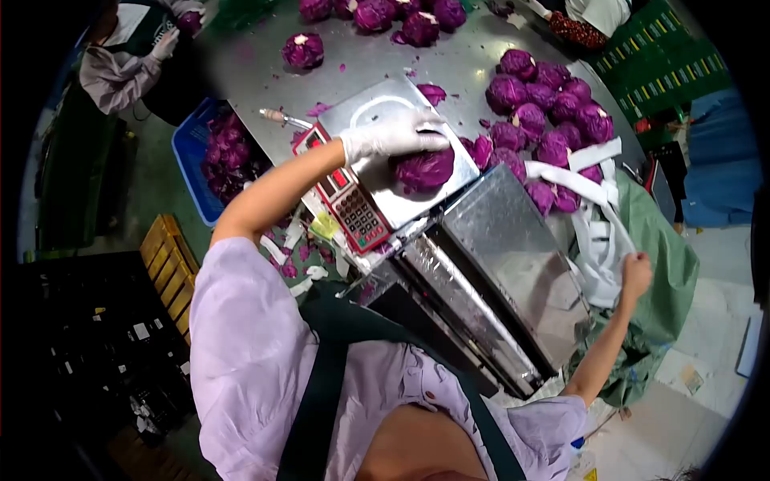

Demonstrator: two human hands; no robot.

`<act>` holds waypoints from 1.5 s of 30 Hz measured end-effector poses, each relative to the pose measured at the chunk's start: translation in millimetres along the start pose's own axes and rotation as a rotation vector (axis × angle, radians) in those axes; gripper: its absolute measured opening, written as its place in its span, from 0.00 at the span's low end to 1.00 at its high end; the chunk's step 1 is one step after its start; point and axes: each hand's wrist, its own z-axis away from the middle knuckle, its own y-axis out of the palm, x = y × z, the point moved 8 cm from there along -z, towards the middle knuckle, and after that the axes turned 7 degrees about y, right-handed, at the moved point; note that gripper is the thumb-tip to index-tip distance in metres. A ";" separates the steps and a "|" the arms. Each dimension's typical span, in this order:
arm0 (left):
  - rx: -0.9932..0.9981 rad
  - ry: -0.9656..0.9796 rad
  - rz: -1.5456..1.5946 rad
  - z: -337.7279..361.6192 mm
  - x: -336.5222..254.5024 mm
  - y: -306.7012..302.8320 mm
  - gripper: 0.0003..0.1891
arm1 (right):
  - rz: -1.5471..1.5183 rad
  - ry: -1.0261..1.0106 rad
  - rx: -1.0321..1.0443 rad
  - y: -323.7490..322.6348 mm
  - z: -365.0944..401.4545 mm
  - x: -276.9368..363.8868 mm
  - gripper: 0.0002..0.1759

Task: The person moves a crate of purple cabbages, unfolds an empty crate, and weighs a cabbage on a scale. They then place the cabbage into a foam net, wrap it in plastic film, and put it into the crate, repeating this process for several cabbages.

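Observation:
Gloved in white, my left hand (397, 136) rests on top of a red cabbage (425, 170), its fingers wrapped over the upper side. The cabbage sits on the metal plate of a scale (385, 100), whose red keypad panel (357, 212) faces me. My right hand (637, 275) is bare and closed at the right, at the edge of a bundle of white strips (597, 244). What its fingers grip is too small to tell. Between the hands stands a metal wrapping machine (513, 256).
Several red cabbages (553, 96) are heaped beyond the machine, others at the table's far edge. A knife (285, 119) lies left of the scale. A blue crate (192, 160) holds purple leaves. A co-worker (120, 68) stands far left, another person (597, 16) top right. Green sacking (662, 248) hangs right.

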 end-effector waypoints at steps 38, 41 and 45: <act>-0.522 -0.436 -0.120 -265.4 299.0 -149.7 0.57 | -0.768 -0.008 0.411 99.3 117.8 182.7 0.11; -0.651 -0.443 -0.137 -248.2 297.9 -142.8 0.51 | -0.802 -0.004 0.410 100.5 121.8 179.1 0.12; -0.621 -0.124 0.473 -219.9 287.6 -132.6 0.37 | -0.829 -0.034 0.383 89.7 121.0 189.3 0.12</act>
